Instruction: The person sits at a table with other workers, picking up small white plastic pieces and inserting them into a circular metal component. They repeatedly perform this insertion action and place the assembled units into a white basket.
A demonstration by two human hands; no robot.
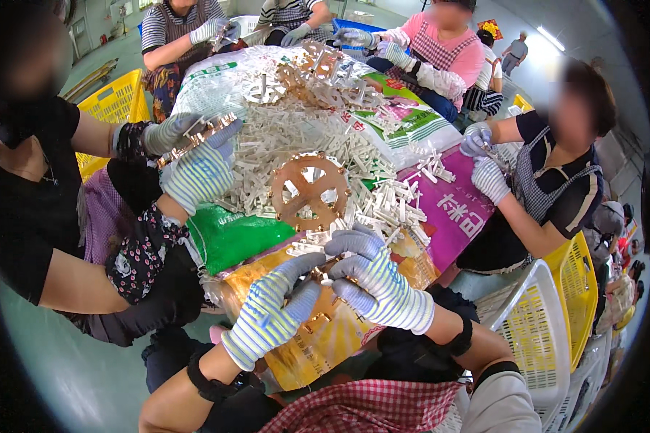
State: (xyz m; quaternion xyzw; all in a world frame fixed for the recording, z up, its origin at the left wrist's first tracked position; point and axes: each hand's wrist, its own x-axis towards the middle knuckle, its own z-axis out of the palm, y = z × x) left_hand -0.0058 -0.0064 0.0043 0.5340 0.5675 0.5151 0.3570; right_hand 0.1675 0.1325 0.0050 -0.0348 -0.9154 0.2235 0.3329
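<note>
Red-checked cloth [368,408] lies nearest, below the grip: left hand [271,310] and right hand [383,283] pinch a coppery piece [323,276] between nearly closed fingertips; beyond the grip, a copper-coloured wheel [310,190] sits among white strips [267,162].

Bright overall, 1 glaring tube lamp [551,39], fisheye-bent edges, black rim

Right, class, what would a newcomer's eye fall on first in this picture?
Probably the copper-coloured spoked disc near the middle, at the near side of a heap of small white pieces. Just below it, the wearer's left hand and right hand, in striped gloves, hold a copper-coloured part largely hidden by their fingers. A yellow plastic crate also stands out at upper left.
</note>
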